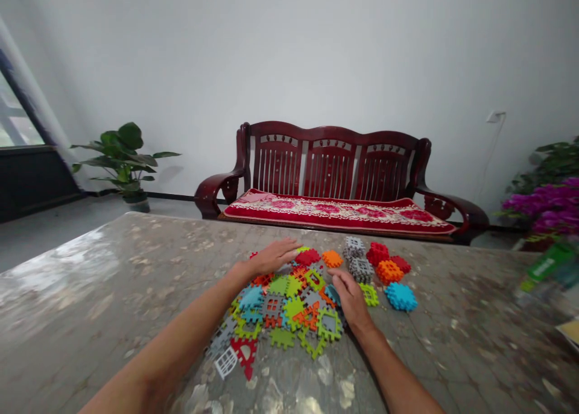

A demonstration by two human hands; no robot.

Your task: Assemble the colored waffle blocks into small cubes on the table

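Observation:
A pile of toothed plastic building tiles, in green, blue, grey, orange and red, lies between my hands. My left hand rests over the far left of the pile, fingers stretched out to the right, gripping nothing that shows. At the pile's right edge is my right hand, its thumb and forefinger drawn close together; what is between them is hidden. An orange tile lies just beyond its fingertips. Close to its right side are a green frame tile and a grey stack of tiles.
Sorted stacks stand at the right: another grey stack, red tiles, orange tiles and blue tiles. A white window piece lies at the near left. Behind the table stands a wooden bench.

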